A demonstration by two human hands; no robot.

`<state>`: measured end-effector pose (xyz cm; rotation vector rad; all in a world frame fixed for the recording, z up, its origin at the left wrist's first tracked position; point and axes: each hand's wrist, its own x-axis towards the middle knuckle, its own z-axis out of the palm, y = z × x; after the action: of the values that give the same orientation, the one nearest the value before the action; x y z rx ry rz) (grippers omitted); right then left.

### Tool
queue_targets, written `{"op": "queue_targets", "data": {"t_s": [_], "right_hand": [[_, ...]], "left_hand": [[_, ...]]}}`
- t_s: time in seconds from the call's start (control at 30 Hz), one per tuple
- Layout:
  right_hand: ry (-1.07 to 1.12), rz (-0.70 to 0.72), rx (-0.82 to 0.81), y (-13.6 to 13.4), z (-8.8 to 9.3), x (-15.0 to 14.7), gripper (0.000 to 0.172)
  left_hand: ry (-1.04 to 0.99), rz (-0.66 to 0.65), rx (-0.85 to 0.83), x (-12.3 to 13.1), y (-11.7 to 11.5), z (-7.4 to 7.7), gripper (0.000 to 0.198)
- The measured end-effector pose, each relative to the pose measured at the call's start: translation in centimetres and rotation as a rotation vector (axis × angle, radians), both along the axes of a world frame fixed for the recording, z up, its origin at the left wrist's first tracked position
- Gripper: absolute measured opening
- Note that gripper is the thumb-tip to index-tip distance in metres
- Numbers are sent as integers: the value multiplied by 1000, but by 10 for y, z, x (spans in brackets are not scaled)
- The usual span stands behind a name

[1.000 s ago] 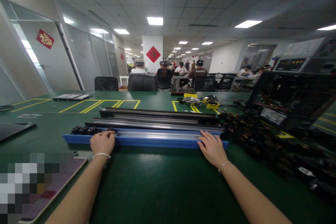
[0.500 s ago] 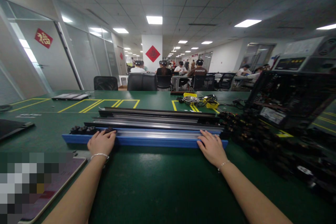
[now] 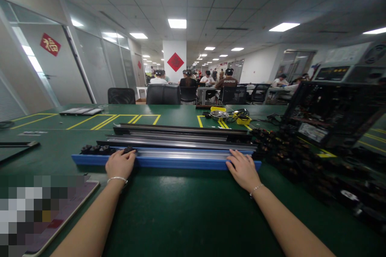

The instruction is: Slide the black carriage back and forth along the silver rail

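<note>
A long blue rail (image 3: 181, 163) lies across the green table, with a silvery strip (image 3: 183, 153) along it. Near its left end, my left hand (image 3: 120, 163) has its fingers wrapped round a small black part (image 3: 128, 150). More black parts (image 3: 96, 150) sit in a row on the rail to the left of that hand. My right hand (image 3: 243, 168) rests near the rail's right end, fingers spread on its top edge. Behind the blue rail lie several dark and silvery rails (image 3: 181, 130), parallel to it.
Many small black parts (image 3: 289, 156) are heaped at the right, before an open black case (image 3: 337, 108). A flat panel (image 3: 64, 213) lies front left. Cables and a metal bowl (image 3: 219, 115) stand farther back; people sit beyond the table.
My left hand has moved slightly to the right along the blue rail, together with the small black part. My right hand has stayed in place.
</note>
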<state>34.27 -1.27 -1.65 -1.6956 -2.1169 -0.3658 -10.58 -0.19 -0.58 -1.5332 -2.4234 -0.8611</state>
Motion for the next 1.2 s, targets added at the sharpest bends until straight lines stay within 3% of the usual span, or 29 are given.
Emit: {"op": "queue_targets", "data": {"t_s": [0.37,1.2], "right_hand": [[-11,-4,-3,0,0,0,38],[-8,-11,-5,0,0,0,38]], "left_hand": [[149,16,-39,8,-3,4,38],[188,-28,-34,23,-5,6,35]]}}
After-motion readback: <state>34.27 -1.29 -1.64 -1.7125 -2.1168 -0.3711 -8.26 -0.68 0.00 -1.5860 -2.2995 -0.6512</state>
